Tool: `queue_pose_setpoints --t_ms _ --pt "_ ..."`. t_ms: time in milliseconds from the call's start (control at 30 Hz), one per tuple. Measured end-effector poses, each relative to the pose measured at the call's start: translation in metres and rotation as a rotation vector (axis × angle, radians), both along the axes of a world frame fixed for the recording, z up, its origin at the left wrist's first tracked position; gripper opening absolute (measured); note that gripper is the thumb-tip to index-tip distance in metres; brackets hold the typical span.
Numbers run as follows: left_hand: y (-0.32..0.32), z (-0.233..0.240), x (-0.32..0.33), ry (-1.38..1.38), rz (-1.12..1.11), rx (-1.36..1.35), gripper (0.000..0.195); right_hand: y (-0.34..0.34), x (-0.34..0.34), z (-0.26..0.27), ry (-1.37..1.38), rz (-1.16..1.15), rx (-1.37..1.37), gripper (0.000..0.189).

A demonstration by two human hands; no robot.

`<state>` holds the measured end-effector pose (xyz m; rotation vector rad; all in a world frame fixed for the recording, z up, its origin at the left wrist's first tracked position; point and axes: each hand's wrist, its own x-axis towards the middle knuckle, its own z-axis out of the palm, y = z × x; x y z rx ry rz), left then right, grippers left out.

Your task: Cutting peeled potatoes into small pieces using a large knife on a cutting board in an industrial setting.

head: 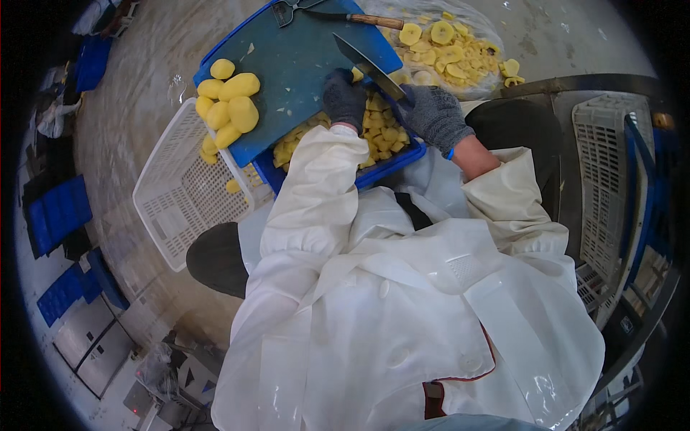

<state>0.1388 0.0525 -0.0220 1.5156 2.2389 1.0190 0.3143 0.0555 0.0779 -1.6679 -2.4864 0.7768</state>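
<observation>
My right hand (434, 113), in a grey knit glove, is closed around the handle of a wide-bladed knife (369, 65), its blade pointing up and to the left. My left hand (345, 99), gloved alike, is at the near edge of a blue cutting board (291, 64), with a small yellow potato piece (357, 74) at its fingertips. Below the hands, a blue crate (391, 168) holds many potato chunks (380, 132), partly hidden by my left forearm. Whole peeled potatoes (243, 114) are heaped at the board's left edge.
A second knife (375, 21) and a metal-framed peeler (283, 12) lie at the board's far end. Beyond it, a clear plastic bag (474, 29) holds potato slices and scraps. A white perforated basket (188, 188) stands at left; another white crate (598, 178) is at right.
</observation>
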Motion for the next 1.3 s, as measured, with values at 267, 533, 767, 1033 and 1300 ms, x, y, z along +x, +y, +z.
queue_pose_setpoints --t_ms 267,533,767,1033,1300 --pt "0.009 0.002 -0.002 -0.057 0.043 -0.11 0.027 0.002 0.003 -0.01 -0.014 0.014 -0.028 0.032" --pt "0.012 0.004 -0.004 -0.103 0.015 -0.17 0.035 0.005 -0.007 -0.039 0.026 0.038 -0.034 0.029" --pt "0.01 -0.011 -0.039 -0.208 0.029 -0.187 0.036 -0.017 -0.003 -0.03 -0.157 0.013 0.089 0.022" --pt "0.009 0.007 -0.035 0.109 -0.076 0.077 0.028 -0.01 0.04 -0.007 -0.155 -0.16 0.397 0.035" --pt "0.023 0.083 0.01 0.108 -0.491 0.221 0.026 -0.005 0.052 -0.003 -0.356 -0.169 0.389 0.051"
